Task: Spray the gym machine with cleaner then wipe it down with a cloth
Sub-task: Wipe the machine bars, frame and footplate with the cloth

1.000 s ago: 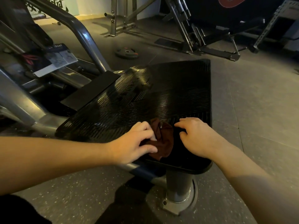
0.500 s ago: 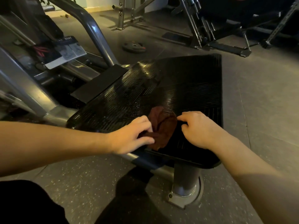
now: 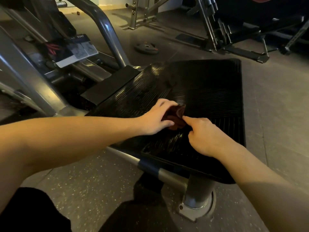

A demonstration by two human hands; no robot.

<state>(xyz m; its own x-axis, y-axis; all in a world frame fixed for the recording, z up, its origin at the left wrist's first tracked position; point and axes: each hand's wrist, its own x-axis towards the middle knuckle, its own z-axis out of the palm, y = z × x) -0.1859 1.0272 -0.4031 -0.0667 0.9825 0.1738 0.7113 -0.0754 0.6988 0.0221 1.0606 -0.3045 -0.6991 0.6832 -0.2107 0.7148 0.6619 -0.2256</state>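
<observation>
Dark red crumpled cloth (image 3: 176,120) lies on the black ribbed rubber footplate (image 3: 209,91) of the grey steel gym machine (image 3: 103,25), around the plate's middle. Left hand (image 3: 154,120) grasps the cloth's left side, fingers curled over it. Right hand (image 3: 206,136): index fingertip touches the cloth's right edge, other fingers curled; can't tell if it pinches. Black round weight plate (image 3: 146,47) lies on the floor behind.

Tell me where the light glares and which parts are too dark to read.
Head view: dim, warm light; glare streaks on the ribbed footplate left of and below the cloth; its right half is nearly black, and the machines at upper right sink into shadow.
</observation>
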